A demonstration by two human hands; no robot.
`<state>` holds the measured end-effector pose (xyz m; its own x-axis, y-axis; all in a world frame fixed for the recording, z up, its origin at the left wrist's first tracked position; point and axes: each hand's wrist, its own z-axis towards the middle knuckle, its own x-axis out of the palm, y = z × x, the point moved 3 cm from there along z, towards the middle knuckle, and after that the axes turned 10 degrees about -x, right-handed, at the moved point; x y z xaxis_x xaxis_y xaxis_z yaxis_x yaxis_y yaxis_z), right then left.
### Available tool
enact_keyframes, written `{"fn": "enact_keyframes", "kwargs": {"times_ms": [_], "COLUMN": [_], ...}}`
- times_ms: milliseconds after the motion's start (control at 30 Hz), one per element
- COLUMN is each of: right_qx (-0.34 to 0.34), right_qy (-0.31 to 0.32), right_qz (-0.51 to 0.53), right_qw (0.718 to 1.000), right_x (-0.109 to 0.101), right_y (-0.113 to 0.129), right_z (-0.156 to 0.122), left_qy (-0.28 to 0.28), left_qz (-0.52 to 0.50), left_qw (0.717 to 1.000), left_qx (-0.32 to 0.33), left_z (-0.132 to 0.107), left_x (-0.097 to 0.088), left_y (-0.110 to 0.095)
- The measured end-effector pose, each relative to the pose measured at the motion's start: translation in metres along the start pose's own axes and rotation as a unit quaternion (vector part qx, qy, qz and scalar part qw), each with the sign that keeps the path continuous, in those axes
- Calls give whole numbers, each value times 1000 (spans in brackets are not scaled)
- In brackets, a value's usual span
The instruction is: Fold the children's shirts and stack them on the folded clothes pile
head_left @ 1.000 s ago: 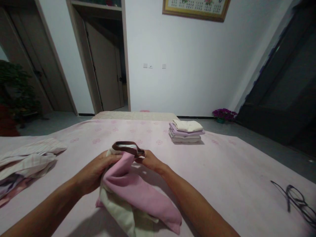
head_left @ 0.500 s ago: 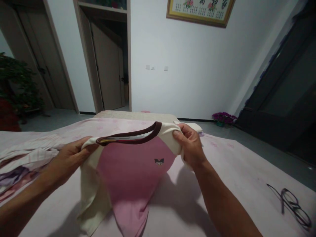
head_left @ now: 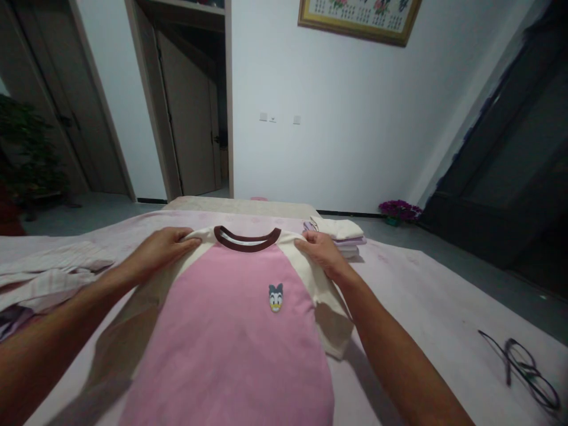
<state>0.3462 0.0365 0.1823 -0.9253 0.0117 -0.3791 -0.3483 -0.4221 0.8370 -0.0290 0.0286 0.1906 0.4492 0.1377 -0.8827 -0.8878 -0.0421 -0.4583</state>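
Note:
A pink T-shirt point(head_left: 231, 331) with cream sleeves and a brown neckband hangs spread between my hands, its front facing me. A small cartoon duck patch shows on its chest. My left hand point(head_left: 166, 251) pinches the cream shoulder on the left of the collar. On the other side, my right hand point(head_left: 323, 251) grips the opposite shoulder between thumb and fingers. The shirt's lower edge runs out of the bottom of the view.
Folded clothes point(head_left: 348, 232) are stacked on the pink bedspread point(head_left: 421, 337) beyond my right hand. Crumpled clothes point(head_left: 48, 275) lie at the left. Black-framed glasses point(head_left: 523, 370) rest near the right edge.
The T-shirt has opened out, its front now flatter and facing me, with the whole patch showing. Both hands are now nearly level, and my left hand has moved right.

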Motion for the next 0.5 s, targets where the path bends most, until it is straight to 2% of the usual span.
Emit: {"fn": "enact_keyframes", "kwargs": {"times_ms": [100,200,300,367,500], "right_qx": [9,37,64,79,113], "right_qy": [17,3,-7,9,60], "right_qz": [-176,-257,-242,-209,-124], "right_qw": [984,966,968,975,984], "right_x": [26,44,56,59,50], "right_y": [-48,-78,-99,-111,-134], "right_z": [20,34,46,52,50], "left_qy": [3,-3,-20,-42,-91], "left_qz": [66,96,116,131,152], "left_qw": [998,994,991,988,984], "left_qx": [-22,-49,-69,-73,-22], "left_z": [35,56,68,68,47], "left_x": [49,84,101,108,127], "left_y": [10,25,32,32,19]}}
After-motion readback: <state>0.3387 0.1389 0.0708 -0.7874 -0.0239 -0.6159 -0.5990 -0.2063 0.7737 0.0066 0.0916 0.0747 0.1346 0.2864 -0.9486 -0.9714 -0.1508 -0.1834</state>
